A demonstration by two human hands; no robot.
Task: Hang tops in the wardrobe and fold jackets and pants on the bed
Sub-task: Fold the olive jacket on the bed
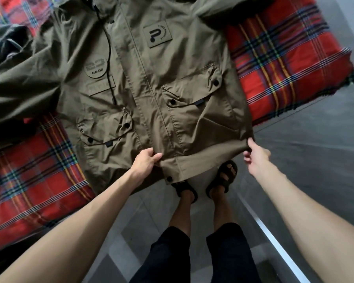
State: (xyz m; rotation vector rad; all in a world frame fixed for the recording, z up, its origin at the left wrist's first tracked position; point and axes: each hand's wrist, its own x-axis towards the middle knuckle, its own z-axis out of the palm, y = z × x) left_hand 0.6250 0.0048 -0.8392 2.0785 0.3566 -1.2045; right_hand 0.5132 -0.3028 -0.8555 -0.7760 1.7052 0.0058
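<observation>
An olive green jacket (143, 78) with flap pockets and patches lies front side up on the bed, its hem hanging past the bed's near edge. My left hand (144, 160) pinches the hem near the middle, thumb on top of the cloth. My right hand (254, 155) pinches the hem's right corner, with the cloth stretched taut between the two hands. The jacket's left sleeve spreads out to the left over the bed. The collar and hood end is cut off at the frame's top.
A red tartan blanket (284, 64) covers the bed. A dark garment (2, 43) lies bunched at the far left. My sandalled feet (202, 184) stand on grey floor tiles (315, 160) at the bed's edge.
</observation>
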